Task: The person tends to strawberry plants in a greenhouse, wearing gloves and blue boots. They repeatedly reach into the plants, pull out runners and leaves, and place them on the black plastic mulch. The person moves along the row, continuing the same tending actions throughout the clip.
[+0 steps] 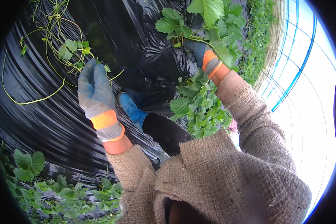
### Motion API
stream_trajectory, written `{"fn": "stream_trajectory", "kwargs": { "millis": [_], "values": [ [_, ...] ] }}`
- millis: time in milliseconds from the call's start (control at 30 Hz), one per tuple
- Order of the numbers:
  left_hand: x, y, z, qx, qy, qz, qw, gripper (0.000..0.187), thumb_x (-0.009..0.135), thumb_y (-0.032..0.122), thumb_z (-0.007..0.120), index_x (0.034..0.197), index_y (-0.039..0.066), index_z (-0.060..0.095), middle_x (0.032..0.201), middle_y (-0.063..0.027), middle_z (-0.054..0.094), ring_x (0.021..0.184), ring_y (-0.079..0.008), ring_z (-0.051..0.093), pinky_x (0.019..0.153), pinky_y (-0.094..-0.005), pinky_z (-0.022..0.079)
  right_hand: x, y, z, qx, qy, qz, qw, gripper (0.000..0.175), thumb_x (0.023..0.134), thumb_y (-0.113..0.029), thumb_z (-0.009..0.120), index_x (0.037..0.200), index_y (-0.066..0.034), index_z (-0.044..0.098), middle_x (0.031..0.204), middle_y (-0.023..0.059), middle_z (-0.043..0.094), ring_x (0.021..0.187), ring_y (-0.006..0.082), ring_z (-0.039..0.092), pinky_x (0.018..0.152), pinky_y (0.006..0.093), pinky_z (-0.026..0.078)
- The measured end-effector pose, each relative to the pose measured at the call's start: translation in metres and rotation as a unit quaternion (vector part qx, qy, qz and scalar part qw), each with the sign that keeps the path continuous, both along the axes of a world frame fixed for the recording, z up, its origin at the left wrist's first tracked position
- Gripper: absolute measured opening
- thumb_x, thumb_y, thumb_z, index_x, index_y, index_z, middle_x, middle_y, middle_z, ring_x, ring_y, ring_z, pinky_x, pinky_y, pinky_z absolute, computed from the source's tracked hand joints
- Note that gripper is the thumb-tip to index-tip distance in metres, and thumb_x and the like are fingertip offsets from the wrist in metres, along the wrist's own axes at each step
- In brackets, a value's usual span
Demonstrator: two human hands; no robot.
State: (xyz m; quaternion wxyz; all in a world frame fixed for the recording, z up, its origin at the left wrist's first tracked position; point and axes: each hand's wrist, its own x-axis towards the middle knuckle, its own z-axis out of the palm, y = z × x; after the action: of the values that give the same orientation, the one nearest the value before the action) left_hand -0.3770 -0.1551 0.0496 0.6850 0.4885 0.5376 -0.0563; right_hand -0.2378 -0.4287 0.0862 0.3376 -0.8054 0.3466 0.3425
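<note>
My left hand [96, 86], in a blue-grey coated work glove with an orange cuff band, is closed on a loose bunch of strawberry runners [54, 36]. Thin stems and small leaves trail from it to the upper left, and a short stem end pokes out on its right. My right hand [197, 53], gloved alike, reaches in at the base of a strawberry plant [170, 23]. Its fingers are bent beside the crown, under leaf stalks. Leaves and the back of the glove hide whether they grip anything.
Black plastic mulch film [112, 36] covers the ground, wrinkled around the plants. My blue boot [133, 107] stands on it between my hands. More strawberry plants [196, 109] grow on the right and another row [67, 193] at lower left. A blue-lined translucent sheet [299, 70] rises at far right.
</note>
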Motion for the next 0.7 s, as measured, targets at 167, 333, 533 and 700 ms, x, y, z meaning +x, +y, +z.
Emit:
{"fn": "stream_trajectory", "kwargs": {
  "millis": [167, 333, 533, 700],
  "values": [
    [0.001, -0.002, -0.001, 0.009, -0.009, -0.017, 1.000, 0.030, 0.092, 0.016, 0.065, 0.118, 0.001, 0.064, 0.101, -0.0064, 0.067, 0.089, -0.0118, 0.062, 0.081, -0.0249, 0.049, 0.019, 0.002, 0.004, 0.018, 0.045, 0.063, 0.997, 0.026, 0.090, -0.035, 0.067, 0.078, -0.0134, 0.059, 0.059, -0.0046, 0.047, 0.044, 0.0070, 0.035, 0.042, 0.0249, 0.025],
    [0.004, -0.011, -0.003, -0.005, -0.016, -0.008, 1.000, 0.030, 0.092, 0.016, 0.065, 0.118, 0.002, 0.064, 0.102, -0.0070, 0.067, 0.089, -0.0122, 0.062, 0.081, -0.0252, 0.050, 0.028, -0.008, -0.004, -0.015, 0.110, 0.123, 0.986, 0.027, 0.090, -0.038, 0.065, 0.084, -0.0126, 0.064, 0.057, -0.0052, 0.046, 0.046, 0.0063, 0.035, 0.042, 0.0254, 0.024],
    [0.010, -0.014, -0.003, 0.009, -0.013, -0.033, 0.999, 0.030, 0.092, 0.015, 0.065, 0.118, 0.002, 0.065, 0.102, -0.0072, 0.067, 0.089, -0.0118, 0.062, 0.081, -0.0252, 0.050, 0.013, 0.002, 0.000, 0.029, 0.042, -0.020, 0.998, 0.019, 0.088, -0.027, 0.066, 0.089, -0.0081, 0.065, 0.073, 0.0005, 0.061, 0.051, 0.0083, 0.045, 0.044, 0.0206, 0.033],
    [0.012, -0.014, 0.000, 0.017, -0.022, -0.024, 0.999, 0.030, 0.091, 0.015, 0.065, 0.118, 0.002, 0.065, 0.104, -0.0078, 0.067, 0.092, -0.0129, 0.062, 0.085, -0.0260, 0.049, 0.015, 0.008, 0.014, 0.017, 0.127, 0.115, 0.985, 0.018, 0.089, -0.024, 0.065, 0.096, -0.0073, 0.063, 0.074, 0.0028, 0.061, 0.047, 0.0071, 0.042, 0.040, 0.0220, 0.030]
  ]
}}
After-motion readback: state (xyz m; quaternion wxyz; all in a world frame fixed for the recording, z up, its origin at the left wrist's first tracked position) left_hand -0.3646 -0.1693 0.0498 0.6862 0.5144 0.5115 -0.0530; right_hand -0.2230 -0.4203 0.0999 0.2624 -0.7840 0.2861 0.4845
